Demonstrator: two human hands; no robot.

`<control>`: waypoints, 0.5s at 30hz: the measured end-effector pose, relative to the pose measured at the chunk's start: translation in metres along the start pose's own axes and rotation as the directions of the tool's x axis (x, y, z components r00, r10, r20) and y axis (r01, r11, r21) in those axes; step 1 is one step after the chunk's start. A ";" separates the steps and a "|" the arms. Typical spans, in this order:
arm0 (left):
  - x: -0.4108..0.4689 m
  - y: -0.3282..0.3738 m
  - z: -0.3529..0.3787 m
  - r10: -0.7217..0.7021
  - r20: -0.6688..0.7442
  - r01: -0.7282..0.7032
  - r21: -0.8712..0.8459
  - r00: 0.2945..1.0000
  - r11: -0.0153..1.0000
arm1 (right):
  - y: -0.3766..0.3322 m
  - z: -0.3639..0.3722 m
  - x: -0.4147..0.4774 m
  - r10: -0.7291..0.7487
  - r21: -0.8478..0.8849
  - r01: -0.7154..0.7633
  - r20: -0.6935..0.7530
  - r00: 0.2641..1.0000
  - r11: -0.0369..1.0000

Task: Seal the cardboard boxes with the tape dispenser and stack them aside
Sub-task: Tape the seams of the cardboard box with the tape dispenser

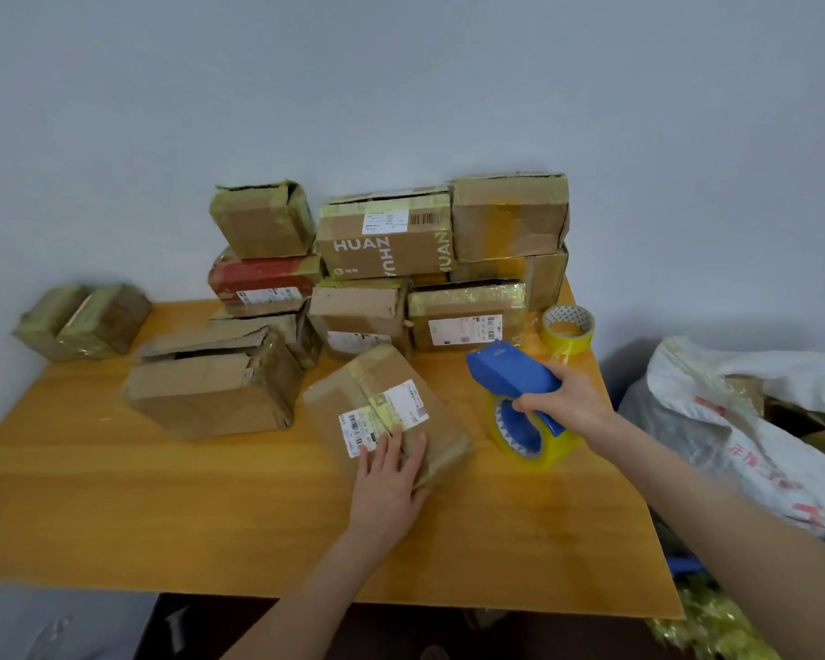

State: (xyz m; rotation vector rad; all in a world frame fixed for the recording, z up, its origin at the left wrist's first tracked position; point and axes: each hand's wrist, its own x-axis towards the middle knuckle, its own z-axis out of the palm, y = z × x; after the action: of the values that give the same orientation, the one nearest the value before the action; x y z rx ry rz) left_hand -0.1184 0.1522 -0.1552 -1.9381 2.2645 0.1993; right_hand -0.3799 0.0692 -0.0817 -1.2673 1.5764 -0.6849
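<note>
Describer: Two bare forearms reach in over the near edge of an orange table (115,516). At its far left corner sits a taped pair of boxes (82,321), apparently set aside. Next comes one untaped box (210,378) with loose flaps.

Listener: And the hands?

Describer: Left hand (387,483) lies flat, fingers straight, steadying one small labelled box (377,388), probably for taping. Behind, roughly eight stacked boxes (384,235) stand against the wall. Right hand (567,397) is curled round one blue tape dispenser (506,369), just beside that small box. Beyond it is one spare tape roll (567,326), and one white bag (734,421) sits off the table.
</note>
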 end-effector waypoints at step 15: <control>0.037 -0.004 -0.024 0.248 0.116 -0.252 0.019 0.962 0.968 | -0.019 -0.035 0.002 -0.040 0.040 0.036 0.112 0.993 0.999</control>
State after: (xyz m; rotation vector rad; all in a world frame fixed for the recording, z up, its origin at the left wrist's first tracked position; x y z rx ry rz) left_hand -0.1209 0.1109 -0.1392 -1.5769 2.4140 0.2906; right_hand -0.4041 0.0567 -0.0526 -1.2886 1.4443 -0.6521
